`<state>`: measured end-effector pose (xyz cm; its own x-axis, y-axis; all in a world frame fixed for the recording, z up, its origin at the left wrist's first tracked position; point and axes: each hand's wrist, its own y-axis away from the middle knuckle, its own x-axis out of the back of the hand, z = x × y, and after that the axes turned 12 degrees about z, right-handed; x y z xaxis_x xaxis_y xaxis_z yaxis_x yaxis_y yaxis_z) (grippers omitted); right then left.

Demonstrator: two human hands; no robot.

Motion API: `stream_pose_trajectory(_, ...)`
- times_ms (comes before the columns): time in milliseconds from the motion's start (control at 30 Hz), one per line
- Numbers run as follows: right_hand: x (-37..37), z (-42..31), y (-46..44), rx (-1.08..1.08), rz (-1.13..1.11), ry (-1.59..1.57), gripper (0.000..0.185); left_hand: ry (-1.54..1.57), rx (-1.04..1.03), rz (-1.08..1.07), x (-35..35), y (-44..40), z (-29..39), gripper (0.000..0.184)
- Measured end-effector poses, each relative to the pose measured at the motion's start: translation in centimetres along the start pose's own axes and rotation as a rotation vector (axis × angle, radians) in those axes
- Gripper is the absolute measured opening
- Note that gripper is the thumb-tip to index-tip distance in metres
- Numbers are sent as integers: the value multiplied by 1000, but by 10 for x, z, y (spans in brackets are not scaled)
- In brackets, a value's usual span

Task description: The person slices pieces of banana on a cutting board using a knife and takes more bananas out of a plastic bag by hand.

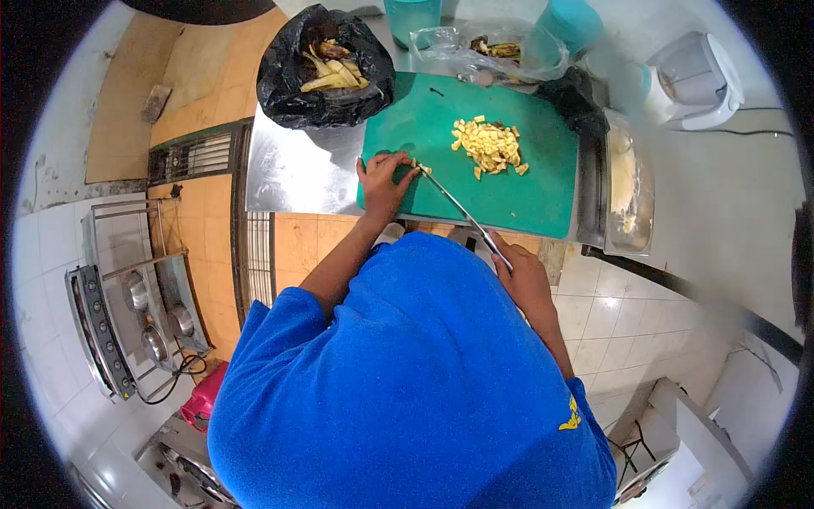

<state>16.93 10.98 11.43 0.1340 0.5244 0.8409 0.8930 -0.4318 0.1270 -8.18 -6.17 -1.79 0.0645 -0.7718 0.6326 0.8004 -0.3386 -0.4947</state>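
On the green cutting board (441,110), my left hand (386,180) has its fingers bent around a small piece of peeled banana (414,163) near the board's left side. My right hand (519,273) grips a long knife (462,209) by its handle, at the board's front edge. The blade points up and left, with its tip at the banana piece beside my left fingertips. A pile of chopped yellow pieces (489,146) lies on the board's right half.
A black plastic bag (275,76) with peels stands at the back left. Behind the board lies a clear plastic bag (543,55) near teal containers (413,21). A metal tray (642,204) sits to the right, and a white blender jar (695,81) further back.
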Motion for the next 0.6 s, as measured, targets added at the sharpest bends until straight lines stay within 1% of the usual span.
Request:
stream_pose_trajectory(67, 10, -4, 1, 19, -14, 25, 46, 13, 8, 7, 2, -1, 1, 40)
stream_pose_trajectory(267, 15, -5, 3, 39, 111, -53, 45, 18, 29, 14, 1, -1, 2, 38)
stream_pose_trajectory(367, 9, -2, 0, 55, 90, -14, 45, 25, 28, 2, 1, -1, 1, 39)
stream_pose_trajectory(467, 1, 1, -1, 14, 35, 70, 45, 26, 34, 15, 1, -1, 2, 39)
stream_pose_trajectory(600, 13, -3, 6, 10, 18, 83, 45, 39, 50, 4, 3, -2, 4, 40)
